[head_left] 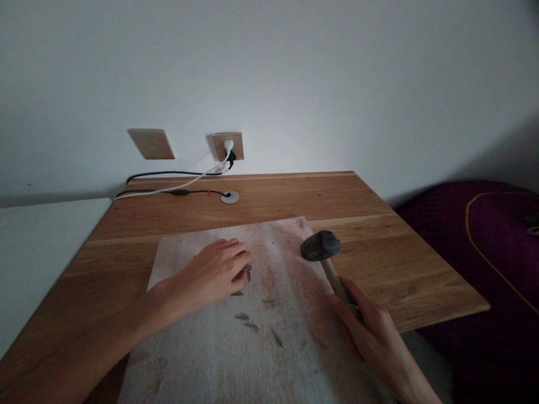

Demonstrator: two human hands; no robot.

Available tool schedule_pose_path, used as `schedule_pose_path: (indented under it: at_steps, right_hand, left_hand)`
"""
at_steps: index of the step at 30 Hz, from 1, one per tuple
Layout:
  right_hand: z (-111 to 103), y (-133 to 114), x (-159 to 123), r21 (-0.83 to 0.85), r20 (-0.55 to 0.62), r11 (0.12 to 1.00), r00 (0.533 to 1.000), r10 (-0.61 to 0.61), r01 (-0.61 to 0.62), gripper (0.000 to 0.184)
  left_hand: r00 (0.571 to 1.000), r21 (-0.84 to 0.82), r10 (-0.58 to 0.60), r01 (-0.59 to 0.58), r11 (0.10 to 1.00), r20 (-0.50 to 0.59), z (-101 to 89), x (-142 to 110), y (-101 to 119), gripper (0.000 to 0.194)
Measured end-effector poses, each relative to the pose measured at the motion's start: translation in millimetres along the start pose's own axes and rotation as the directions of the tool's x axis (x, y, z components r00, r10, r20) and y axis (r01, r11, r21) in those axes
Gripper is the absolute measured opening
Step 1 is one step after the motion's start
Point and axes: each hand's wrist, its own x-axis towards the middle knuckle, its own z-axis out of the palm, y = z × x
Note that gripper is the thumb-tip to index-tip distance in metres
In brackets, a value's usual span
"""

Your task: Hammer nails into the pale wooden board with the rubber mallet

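Several nails (277, 338), or perhaps screws, too small to tell apart, lie in the head view scattered near the middle of a pale, worn board (210, 348). The board rests flat on the wooden bench (412, 258). Above the board's middle, the left hand (225, 264) has its fingers curled in, thumb and forefinger apparently pinching one more nail (249, 274); whether its tip meets the board cannot be told. At the board's right edge, the right hand (370, 320) has its fingers closed around the handle (332, 278) of a mallet (320, 246), whose dark head sits up by the board's far right corner.

The mallet is probably top-heavy, its head dense and perhaps rubbery, so a firm hold low on the stiff handle suits it. The nails look light, hard and slippery, best pinched by the shank between fingertips. The board seems stiff and steadiest held by its edges. Beyond the board's far edge, cables (181, 186) run to a wall socket (236, 141).
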Motion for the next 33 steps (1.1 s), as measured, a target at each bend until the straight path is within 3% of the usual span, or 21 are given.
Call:
schedule_pose_path:
  at_steps: [10,16,22,27,33]
  right_hand:
    - [1,5,1,0.005,0.01,1.0,1.0,0.009,-0.009,0.077]
    - [1,7,2,-0.01,-0.019,1.0,1.0,-0.017,0.017,0.078]
    - [0,3,3,-0.003,-0.004,1.0,1.0,-0.011,0.011,0.078]
    - [1,4,2,0.036,-0.046,0.998,0.998,-0.049,0.051,0.074]
    - [4,10,1,0.034,-0.01,0.999,1.0,0.007,-0.006,0.076]
  left_hand:
    - [0.991,0.116,0.024,-0.04,0.992,0.133,-6.4,19,9,0.019]
    - [0.993,0.097,0.064,-0.073,0.993,0.101,-4.8,23,2,0.018]
    - [0.998,-0.173,0.066,-0.063,0.983,0.008,-4.4,49,-14,0.015]
    - [0.999,-0.454,-0.009,-0.014,0.891,-0.048,3.9,78,-26,0.011]
    - [0.999,-0.489,-0.041,0.025,0.872,-0.021,12.3,85,-31,0.007]
